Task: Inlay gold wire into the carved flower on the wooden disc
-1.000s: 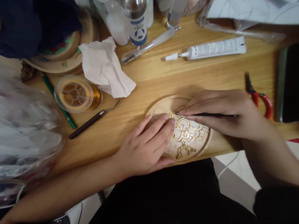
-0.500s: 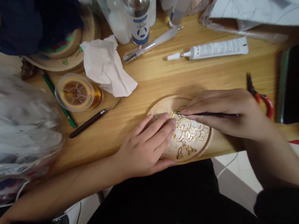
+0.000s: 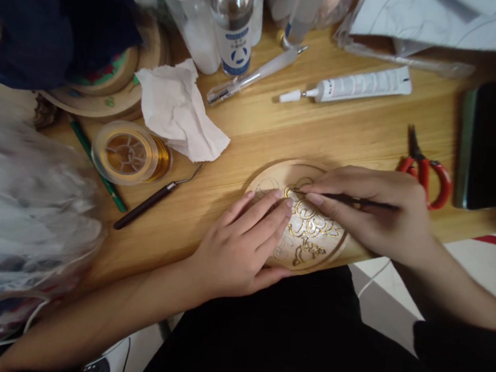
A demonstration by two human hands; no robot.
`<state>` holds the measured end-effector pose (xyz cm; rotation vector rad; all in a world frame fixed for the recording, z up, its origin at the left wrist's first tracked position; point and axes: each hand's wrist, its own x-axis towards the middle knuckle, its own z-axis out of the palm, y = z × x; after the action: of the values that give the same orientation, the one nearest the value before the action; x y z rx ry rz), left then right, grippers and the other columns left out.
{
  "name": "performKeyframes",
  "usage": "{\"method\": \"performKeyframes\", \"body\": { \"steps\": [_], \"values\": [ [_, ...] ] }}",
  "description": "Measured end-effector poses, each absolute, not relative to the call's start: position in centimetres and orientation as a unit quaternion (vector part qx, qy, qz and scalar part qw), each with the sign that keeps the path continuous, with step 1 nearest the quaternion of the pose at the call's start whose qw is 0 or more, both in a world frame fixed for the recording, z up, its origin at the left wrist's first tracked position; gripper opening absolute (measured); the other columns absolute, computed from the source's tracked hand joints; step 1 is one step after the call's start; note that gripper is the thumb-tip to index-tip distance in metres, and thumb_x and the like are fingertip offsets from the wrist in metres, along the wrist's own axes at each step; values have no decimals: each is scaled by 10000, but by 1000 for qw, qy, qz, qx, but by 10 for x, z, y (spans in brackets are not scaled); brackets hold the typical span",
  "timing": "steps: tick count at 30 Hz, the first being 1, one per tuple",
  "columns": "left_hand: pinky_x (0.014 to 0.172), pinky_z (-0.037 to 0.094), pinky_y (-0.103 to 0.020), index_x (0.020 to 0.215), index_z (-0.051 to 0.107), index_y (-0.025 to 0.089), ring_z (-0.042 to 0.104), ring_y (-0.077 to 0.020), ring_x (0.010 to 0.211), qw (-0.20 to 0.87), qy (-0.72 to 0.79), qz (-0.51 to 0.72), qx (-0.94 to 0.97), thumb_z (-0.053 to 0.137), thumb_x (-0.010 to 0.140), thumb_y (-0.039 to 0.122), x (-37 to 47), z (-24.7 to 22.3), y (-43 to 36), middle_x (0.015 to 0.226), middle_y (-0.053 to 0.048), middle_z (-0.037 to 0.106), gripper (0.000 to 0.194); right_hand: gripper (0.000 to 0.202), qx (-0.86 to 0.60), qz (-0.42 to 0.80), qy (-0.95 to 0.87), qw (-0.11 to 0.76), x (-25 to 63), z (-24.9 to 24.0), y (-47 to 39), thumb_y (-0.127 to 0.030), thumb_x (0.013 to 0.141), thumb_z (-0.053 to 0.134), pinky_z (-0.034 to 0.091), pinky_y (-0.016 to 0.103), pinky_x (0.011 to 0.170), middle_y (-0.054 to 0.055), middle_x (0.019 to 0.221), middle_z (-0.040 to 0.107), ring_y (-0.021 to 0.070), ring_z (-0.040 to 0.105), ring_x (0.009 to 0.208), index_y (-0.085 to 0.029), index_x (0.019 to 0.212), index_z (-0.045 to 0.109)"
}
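A round wooden plate (image 3: 270,173) lies at the table's front edge, with a pencil drawing and gold wire (image 3: 307,250) outlines on its pale face. My left hand (image 3: 245,241) rests flat on the plate's left side, fingers stretched out and the thumb along the near rim. Pinched between thumb and fingers of my right hand (image 3: 372,205) are thin, dark tweezers (image 3: 351,199). Their tip meets the gold wire near the upper middle of the drawing, just beyond my left fingertips. My right hand hides part of the plate's right side.
Left of the plate are a hook-tipped tool (image 3: 144,206), a spool of gold wire (image 3: 131,152), a green pencil (image 3: 97,164) and crumpled tissue (image 3: 180,110). Beyond lie a pen (image 3: 258,74), glue tube (image 3: 361,85) and bottle (image 3: 233,28). Red-handled pliers (image 3: 425,169) and a phone (image 3: 495,144) are right.
My right hand has shifted slightly down and right and turned, uncovering more of the pliers and the plate's upper rim. The tweezers stay in it. My left hand keeps its place.
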<state>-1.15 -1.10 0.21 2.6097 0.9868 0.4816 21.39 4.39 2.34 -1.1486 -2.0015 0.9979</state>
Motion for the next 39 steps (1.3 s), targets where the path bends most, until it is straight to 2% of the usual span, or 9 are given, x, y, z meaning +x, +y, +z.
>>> {"method": "performKeyframes", "body": {
  "steps": [4,10,22,34,39],
  "values": [
    [1185,321,-437,1332,568,24,505,-290,1357,157,343,165,912,469,974,549,-12,2,-11,1431,-118,588,643,126,-483,338,-740,323,207,24,35,-162,827,747,592,264,602,-14,847,787,156,740,734,-253,914,750],
    [1187,311,-439,1312,583,26,510,-290,1348,163,342,164,911,475,974,544,-11,2,-11,1412,-117,607,627,104,-529,330,-702,345,197,26,24,-138,832,726,591,230,613,-8,849,783,132,734,730,-225,886,746],
    [1179,323,-450,1320,575,26,496,-293,1361,154,340,167,912,484,970,530,-12,0,-12,1415,-121,603,621,119,-519,321,-708,355,202,21,20,-142,837,726,607,243,674,1,890,780,133,733,774,-225,921,741],
    [1185,334,-443,1305,592,42,508,-285,1358,153,347,169,910,488,968,518,-11,0,-13,1404,-112,614,593,133,-563,300,-678,365,192,23,15,-126,837,711,611,267,634,5,861,786,163,748,769,-242,896,742],
    [1178,333,-446,1296,599,48,499,-284,1365,154,350,163,909,484,970,510,-11,1,-13,1414,-106,606,578,129,-577,266,-680,365,186,23,8,-116,840,700,610,274,693,15,863,782,156,740,785,-225,902,732]
  ]
}}
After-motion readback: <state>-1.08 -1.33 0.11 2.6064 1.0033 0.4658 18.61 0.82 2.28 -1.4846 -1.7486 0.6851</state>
